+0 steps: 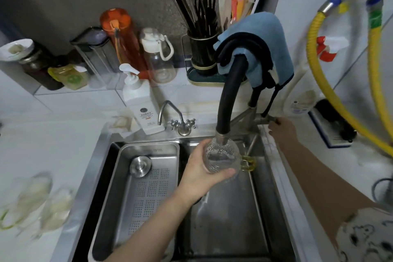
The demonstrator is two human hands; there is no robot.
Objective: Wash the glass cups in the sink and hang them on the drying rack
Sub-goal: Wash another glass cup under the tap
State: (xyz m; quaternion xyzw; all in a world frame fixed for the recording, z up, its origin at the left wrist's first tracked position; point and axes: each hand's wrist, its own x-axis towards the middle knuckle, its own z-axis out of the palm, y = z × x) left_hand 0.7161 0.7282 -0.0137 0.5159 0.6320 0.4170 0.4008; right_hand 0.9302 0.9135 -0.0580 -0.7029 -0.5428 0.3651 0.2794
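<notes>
Off to the far side of the left hand (204, 171), a steel colander tray (146, 176) with a round drain plug (140, 166) sits in the sink (234, 229), so that half is taken and the rinsing has to happen in the open basin right under the hand. The left hand is wrapped around a textured glass cup (221, 158), fingers curled round its body, amber handle pointing away from the palm toward the right. The black hose faucet (228, 100) ends right at the cup's mouth, basically touching the rim, and there's water inside already.

I'd keep the cup tilted a bit so water swirls round the walls rather than just filling up, then rotate it so the patterned outside gets hit too. A wet glass is probably slippery, so keep that full wrap.

Further right, the right hand (280, 127) is on the tap lever (266, 120) behind the faucet base; fingers look closed round it, though they're partly hidden. Go easy on flow to avoid splashing. I can't spot the drying rack from here.
</notes>
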